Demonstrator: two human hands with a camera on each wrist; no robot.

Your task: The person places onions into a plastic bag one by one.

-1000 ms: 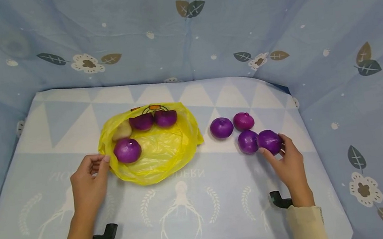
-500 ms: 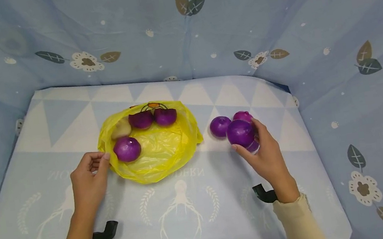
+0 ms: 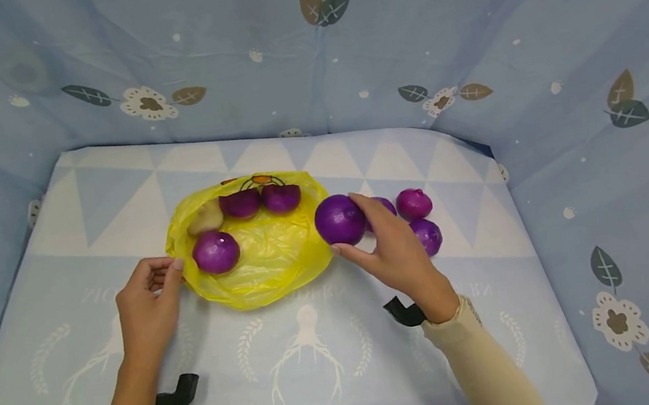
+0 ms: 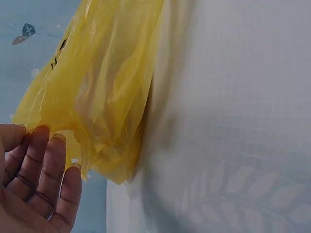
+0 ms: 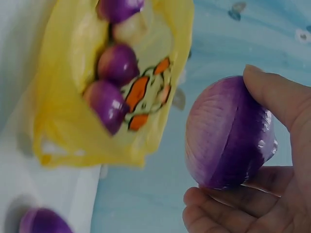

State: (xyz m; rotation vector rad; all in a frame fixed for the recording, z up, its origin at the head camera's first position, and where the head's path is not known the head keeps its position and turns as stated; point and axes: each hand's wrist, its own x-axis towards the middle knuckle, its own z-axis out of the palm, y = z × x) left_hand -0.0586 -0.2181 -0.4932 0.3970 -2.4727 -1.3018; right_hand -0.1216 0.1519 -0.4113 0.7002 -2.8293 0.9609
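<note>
Holding a purple onion near frame centre in my right hand, fingers curled around it above the right edge of the yellow bag, I see my left hand, fingers pinching the bag's left rim on the bench.

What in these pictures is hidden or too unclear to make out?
- Head view: the right hand and its purple onion cover most of another onion behind them.
- Head view: the pale thing in the yellow bag is too small to identify.
- Left wrist view: only the bag's folds and the left hand show; the bag's contents are out of frame.
- Right wrist view: an onion at the lower left edge is cut off and blurred.
</note>
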